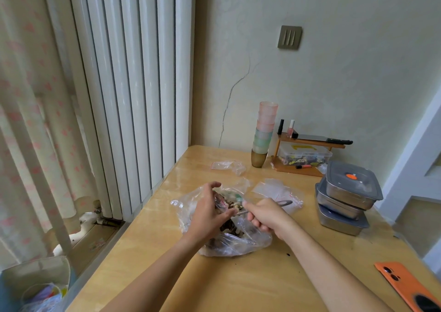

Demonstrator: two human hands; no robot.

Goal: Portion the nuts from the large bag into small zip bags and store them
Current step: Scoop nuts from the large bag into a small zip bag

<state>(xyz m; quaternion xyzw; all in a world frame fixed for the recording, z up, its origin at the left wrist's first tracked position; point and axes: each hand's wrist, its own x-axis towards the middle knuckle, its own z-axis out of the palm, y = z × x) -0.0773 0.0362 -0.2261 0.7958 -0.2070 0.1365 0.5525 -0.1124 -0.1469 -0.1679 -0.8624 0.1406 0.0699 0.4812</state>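
Note:
A large clear plastic bag of mixed nuts (236, 240) lies in the middle of the wooden table (238, 283). My left hand (210, 211) grips a small zip bag (220, 202) at the big bag's open mouth, fingers curled round it. My right hand (267, 216) holds a metal spoon (285, 203), its bowl end pointed into the nuts and hidden behind my fingers. A pile of flat small zip bags (276, 191) lies just behind my right hand. One crumpled zip bag (229, 166) sits farther back.
Three stacked steel containers with grey lids (346, 199) stand at the right. A stack of plastic cups (263, 135) and a small wooden shelf (307, 154) are against the wall. An orange phone (405, 285) lies at the near right. A radiator (133, 97) stands left of the table.

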